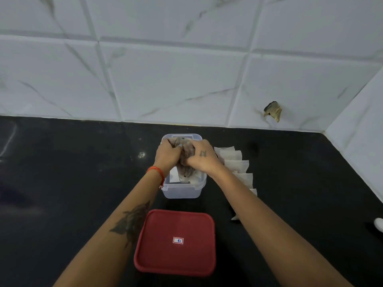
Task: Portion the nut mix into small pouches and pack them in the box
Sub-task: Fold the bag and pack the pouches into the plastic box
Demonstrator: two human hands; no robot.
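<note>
A clear plastic box (pixel 182 191) stands open on the black counter, near the tiled wall. Both hands are over it. My left hand (pixel 167 154) and my right hand (pixel 202 157) grip a crumpled translucent bag of nut mix (pixel 186 169) from either side, just above the box opening. The bag hangs partly into the box. A row of white paper pouches (pixel 238 164) lies overlapped on the counter right of the box, partly hidden by my right forearm.
The box's red lid (pixel 176 242) lies flat on the counter in front of the box, between my forearms. A small white object (pixel 378 223) sits at the right edge. The tiled wall (pixel 186 79) rises behind, with a corner at the right.
</note>
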